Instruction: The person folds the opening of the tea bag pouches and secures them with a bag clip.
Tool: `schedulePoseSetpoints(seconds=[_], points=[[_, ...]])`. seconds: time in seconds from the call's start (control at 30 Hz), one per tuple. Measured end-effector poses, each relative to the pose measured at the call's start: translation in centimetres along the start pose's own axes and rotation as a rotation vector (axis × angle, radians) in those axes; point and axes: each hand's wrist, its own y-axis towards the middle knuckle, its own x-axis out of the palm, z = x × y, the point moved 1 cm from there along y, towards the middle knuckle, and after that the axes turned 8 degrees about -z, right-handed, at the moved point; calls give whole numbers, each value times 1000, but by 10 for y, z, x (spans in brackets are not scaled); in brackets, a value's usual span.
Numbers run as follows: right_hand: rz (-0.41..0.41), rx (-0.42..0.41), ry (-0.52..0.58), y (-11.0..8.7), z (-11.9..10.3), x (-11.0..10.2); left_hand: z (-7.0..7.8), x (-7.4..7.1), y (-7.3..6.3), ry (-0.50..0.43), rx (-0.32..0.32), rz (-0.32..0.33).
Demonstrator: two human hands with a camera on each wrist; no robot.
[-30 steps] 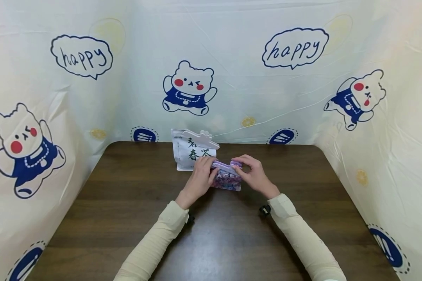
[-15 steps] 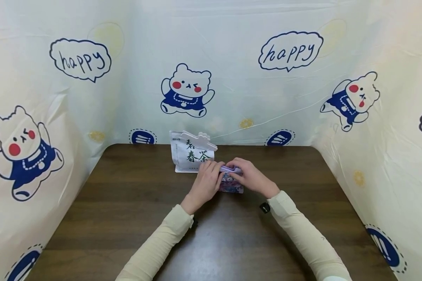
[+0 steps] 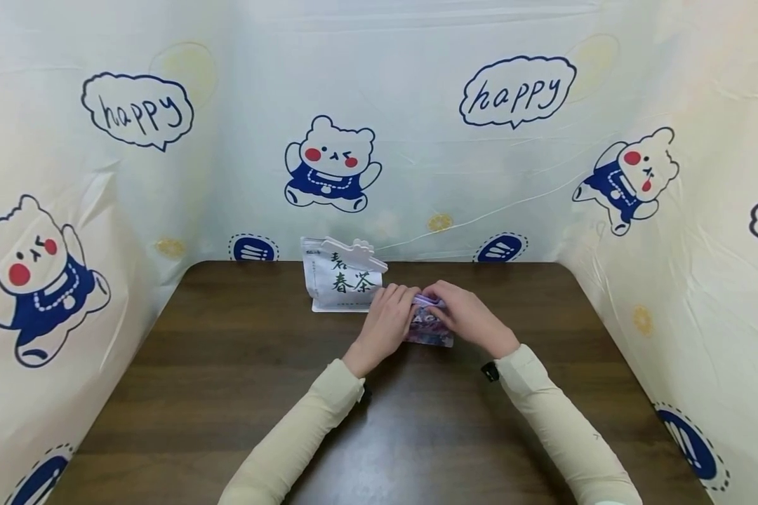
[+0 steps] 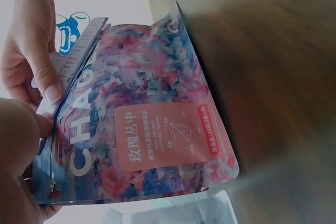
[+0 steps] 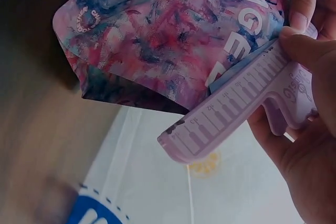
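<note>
A pink and blue patterned tea pouch (image 3: 428,334) stands on the table, its top edge between both hands. In the left wrist view, my left hand (image 4: 18,156) pinches the pouch's top at the corner, close to one end of the purple sealing clip (image 4: 79,48). My right hand (image 3: 476,322) grips that clip by its handle, with the thumb on the bar, as the right wrist view shows. The clip's bar (image 5: 226,106) lies along the pouch's top edge. Whether it is fully clamped cannot be told. Fingers hide the middle of the top edge.
Just behind and left of the hands stands a white tea pouch (image 3: 344,284) with green characters. A white clip (image 3: 356,254) sits slantwise across its top. The brown wooden table (image 3: 227,365) is bordered by a printed cloth backdrop (image 3: 417,161).
Both hands and the patterned pouch have shifted to the right, away from the white pouch. The left hand now covers more of the purple clip in the head view.
</note>
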Motion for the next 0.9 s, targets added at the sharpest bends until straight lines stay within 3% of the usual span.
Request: schedulePoseSetpoints(seconds=[0.17,0.57,0.73,0.9], points=[[23,-23,-85,4,13,-10,0,2,19,5,-21,-7],[37,-53,-133,26,59,-20,-10,17,68,78,-81,-78],[39,-66,-116,36,73,-13,-18,25,76,65,-127,-131],[-6,-47,-91,41,80,-4,-21,32,74,52,-167,-165]])
